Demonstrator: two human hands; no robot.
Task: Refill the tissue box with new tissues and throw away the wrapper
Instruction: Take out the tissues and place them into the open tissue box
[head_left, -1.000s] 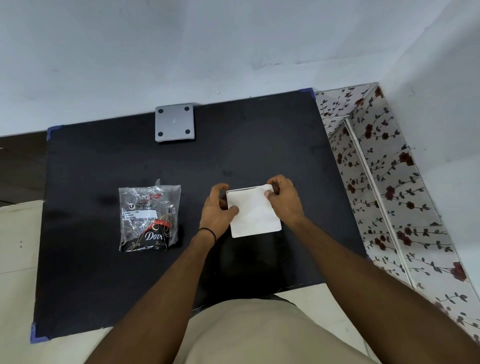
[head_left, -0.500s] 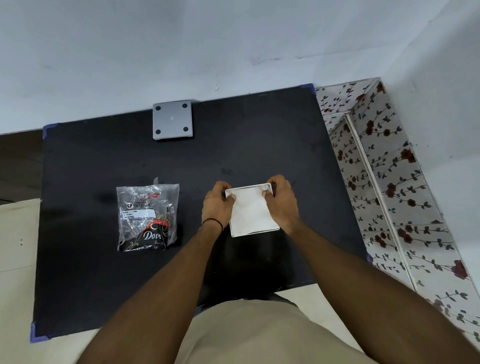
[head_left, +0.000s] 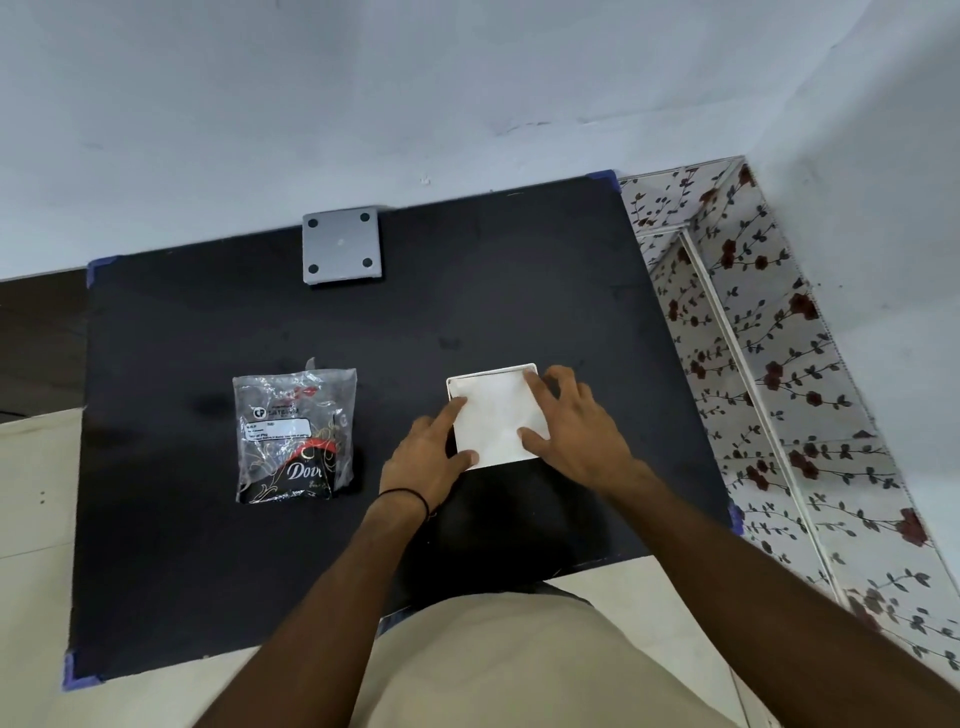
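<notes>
A white square tissue box lies flat on the black table, right of centre. My left hand holds its left side, with the fingers laid over the near left corner. My right hand holds the right side, thumb on the white face and fingers over the far right corner. To the left, apart from both hands, lies a clear plastic pack with a white label and a black and red insert.
A grey square metal plate with dark corner dots sits at the table's back edge against the wall. A floral-patterned surface runs along the right of the table. Pale floor shows at left and front.
Both hands have slid from the box's far corners down onto its sides and face. The box now lies flatter on the table.
</notes>
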